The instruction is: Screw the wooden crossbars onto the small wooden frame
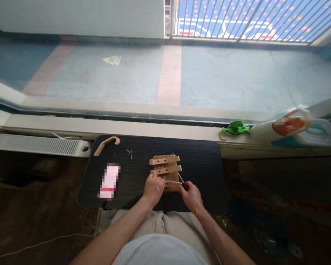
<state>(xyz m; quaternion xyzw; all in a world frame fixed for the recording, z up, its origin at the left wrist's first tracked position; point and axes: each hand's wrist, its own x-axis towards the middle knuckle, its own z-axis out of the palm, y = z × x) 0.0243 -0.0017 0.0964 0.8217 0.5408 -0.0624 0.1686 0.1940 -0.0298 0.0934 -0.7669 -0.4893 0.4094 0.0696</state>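
My left hand (153, 189) is closed on the left end of a light wooden strip with a dark hole, the nearest wooden strip (172, 183). In my right hand (192, 197) is a black-handled screwdriver (184, 185), its thin metal shaft pointing up and left. The right hand is by that strip's right end; whether it touches the wood I cannot tell. Beneath lies a brown wooden block (165, 177). Two more strips, the middle strip (166, 170) and the far strip (164, 160), lie across it, each with two dark holes.
A black table (206, 184) bears everything. On its left are a hooked wooden piece (107, 143), small shavings (130, 152) and a blurred pink-and-white item (109, 180). Along the windowsill stand a green cloth (236, 128) and a white bottle (264, 131). A radiator (44, 144) is left.
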